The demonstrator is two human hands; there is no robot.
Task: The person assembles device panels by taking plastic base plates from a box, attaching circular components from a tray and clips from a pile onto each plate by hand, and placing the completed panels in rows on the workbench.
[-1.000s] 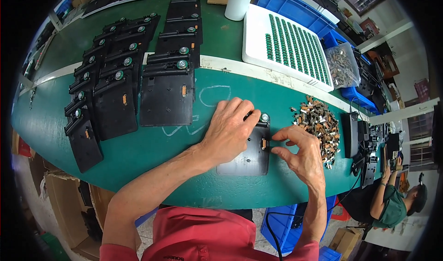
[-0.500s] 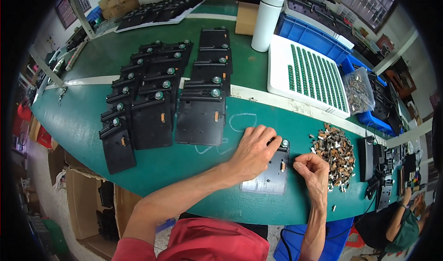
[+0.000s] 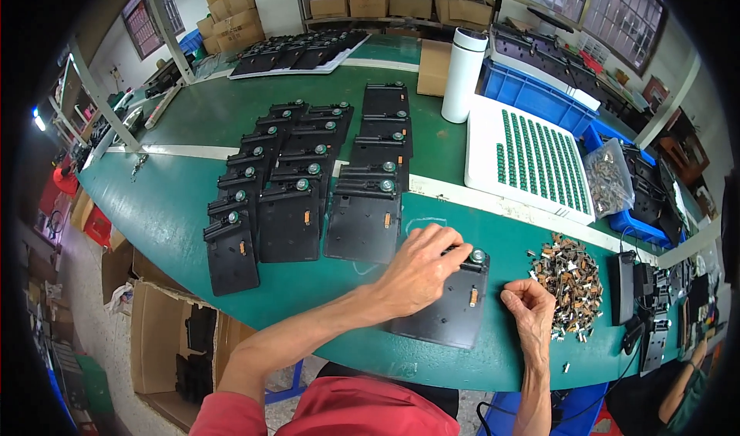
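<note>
My left hand [image 3: 420, 273] is closed over the top ridge of a black plastic panel [image 3: 443, 313], near the table's front edge. The panel has a round silver-and-green part [image 3: 478, 256] at its top right corner and a small orange-brown switch [image 3: 473, 296] lower down. Just right of the panel, apart from it, my right hand [image 3: 532, 306] has its thumb and fingertips pressed together. Anything between those fingertips is hidden. A heap of small brown-and-silver switches [image 3: 568, 288] lies beyond the right hand.
Overlapping rows of similar black panels [image 3: 362, 224] lie at the left. Beyond the heap, a white foam tray [image 3: 482, 155] holds rows of green parts, beside a white bottle [image 3: 465, 78] and a blue crate [image 3: 539, 93]. A black power adapter [image 3: 623, 278] sits right, a cardboard box [image 3: 158, 343] below left.
My view has tilted up, so the scene sits lower in the picture. The panel under my left hand has shifted slightly left and lost its bright glare. My right hand stays pinched beside it.
</note>
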